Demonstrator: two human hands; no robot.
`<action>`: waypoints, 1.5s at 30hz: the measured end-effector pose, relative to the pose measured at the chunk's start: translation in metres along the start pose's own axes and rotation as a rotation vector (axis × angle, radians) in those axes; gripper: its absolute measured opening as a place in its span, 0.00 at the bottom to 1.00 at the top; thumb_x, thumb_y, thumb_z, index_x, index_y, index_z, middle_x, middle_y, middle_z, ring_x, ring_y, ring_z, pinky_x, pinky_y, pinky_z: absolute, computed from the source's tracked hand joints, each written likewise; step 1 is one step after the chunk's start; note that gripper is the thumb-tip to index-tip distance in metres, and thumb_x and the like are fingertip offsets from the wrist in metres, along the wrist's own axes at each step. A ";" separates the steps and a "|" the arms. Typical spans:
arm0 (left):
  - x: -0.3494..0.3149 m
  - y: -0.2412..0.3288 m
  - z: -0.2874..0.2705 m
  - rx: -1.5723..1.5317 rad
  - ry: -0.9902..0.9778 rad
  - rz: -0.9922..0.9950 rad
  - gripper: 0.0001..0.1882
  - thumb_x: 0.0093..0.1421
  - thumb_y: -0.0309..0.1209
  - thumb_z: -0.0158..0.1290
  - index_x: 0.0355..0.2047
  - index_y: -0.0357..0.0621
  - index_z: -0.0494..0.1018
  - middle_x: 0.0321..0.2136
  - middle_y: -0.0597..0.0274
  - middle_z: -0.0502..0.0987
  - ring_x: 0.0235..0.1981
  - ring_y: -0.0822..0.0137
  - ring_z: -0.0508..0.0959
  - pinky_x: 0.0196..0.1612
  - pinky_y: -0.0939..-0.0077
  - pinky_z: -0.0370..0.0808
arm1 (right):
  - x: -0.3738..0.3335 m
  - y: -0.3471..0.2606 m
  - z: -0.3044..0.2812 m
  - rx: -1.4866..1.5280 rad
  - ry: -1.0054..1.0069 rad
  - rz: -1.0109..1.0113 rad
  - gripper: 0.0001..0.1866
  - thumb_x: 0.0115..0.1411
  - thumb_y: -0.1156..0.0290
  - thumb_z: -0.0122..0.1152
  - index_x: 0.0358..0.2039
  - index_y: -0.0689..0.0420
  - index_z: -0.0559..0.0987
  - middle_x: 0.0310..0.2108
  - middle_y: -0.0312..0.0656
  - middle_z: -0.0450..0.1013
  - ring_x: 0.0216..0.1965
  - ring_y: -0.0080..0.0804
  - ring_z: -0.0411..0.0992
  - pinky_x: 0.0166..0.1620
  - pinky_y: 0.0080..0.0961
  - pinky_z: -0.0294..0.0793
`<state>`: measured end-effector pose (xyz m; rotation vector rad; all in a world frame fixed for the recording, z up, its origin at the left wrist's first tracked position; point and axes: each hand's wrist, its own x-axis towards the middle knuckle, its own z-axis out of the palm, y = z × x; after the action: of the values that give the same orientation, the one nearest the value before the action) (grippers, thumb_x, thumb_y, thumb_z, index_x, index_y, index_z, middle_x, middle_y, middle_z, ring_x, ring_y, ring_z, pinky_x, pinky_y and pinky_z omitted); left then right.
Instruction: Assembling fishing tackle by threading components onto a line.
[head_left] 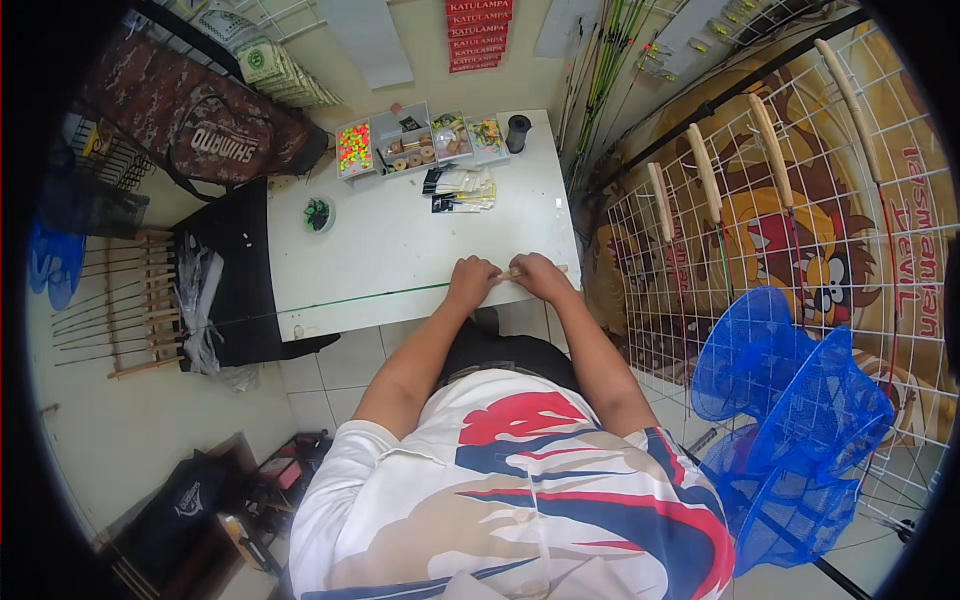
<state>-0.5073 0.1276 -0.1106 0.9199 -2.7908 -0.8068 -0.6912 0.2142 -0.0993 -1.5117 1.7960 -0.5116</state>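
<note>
A slim green fishing rod (385, 294) lies across the near part of the white table (400, 235), its thin end reaching out past the table's left edge. At the rod's right end is a pale wooden handle (507, 275), partly covered by my fingers. My left hand (474, 282) closes on the rod where the handle begins. Close beside it, my right hand (538, 275) grips the handle, fingers bent round it. What lies under the fingertips is too small to make out.
Along the table's back stand trays of bright beads (355, 148) and spools (408, 160), plus a black line spool (518, 132). Small packets (460, 188) and a potted plant (319, 214) sit forward of them. Right: wire rack (740, 200) with rods and blue nets (790, 400).
</note>
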 end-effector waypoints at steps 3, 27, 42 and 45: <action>0.002 0.001 -0.001 0.013 -0.032 -0.015 0.08 0.54 0.36 0.59 0.34 0.54 0.84 0.29 0.65 0.81 0.36 0.61 0.77 0.42 0.62 0.69 | -0.002 0.001 0.002 0.047 0.025 -0.032 0.15 0.54 0.70 0.65 0.42 0.57 0.76 0.37 0.52 0.76 0.43 0.50 0.73 0.47 0.41 0.72; -0.004 -0.007 0.000 -0.102 0.069 -0.058 0.13 0.49 0.36 0.64 0.36 0.49 0.82 0.32 0.63 0.82 0.37 0.60 0.79 0.42 0.62 0.72 | -0.009 -0.003 -0.006 -0.193 0.078 -0.018 0.30 0.47 0.73 0.67 0.54 0.52 0.75 0.41 0.42 0.77 0.48 0.42 0.71 0.52 0.38 0.68; -0.063 -0.055 -0.033 0.030 0.344 -0.205 0.19 0.45 0.33 0.67 0.38 0.50 0.76 0.36 0.64 0.76 0.43 0.60 0.73 0.44 0.61 0.64 | -0.008 0.014 -0.012 -0.154 0.157 0.064 0.26 0.52 0.78 0.62 0.54 0.53 0.75 0.42 0.42 0.78 0.46 0.41 0.72 0.52 0.38 0.67; -0.067 -0.057 -0.031 0.073 0.349 -0.192 0.11 0.46 0.33 0.66 0.31 0.49 0.78 0.35 0.65 0.75 0.42 0.60 0.73 0.44 0.61 0.64 | -0.008 0.015 -0.012 -0.146 0.170 0.053 0.25 0.51 0.79 0.61 0.53 0.53 0.76 0.43 0.43 0.77 0.47 0.42 0.72 0.52 0.38 0.67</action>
<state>-0.4156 0.1132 -0.1087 1.2236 -2.4703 -0.5073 -0.7098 0.2242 -0.1001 -1.5522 2.0372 -0.5052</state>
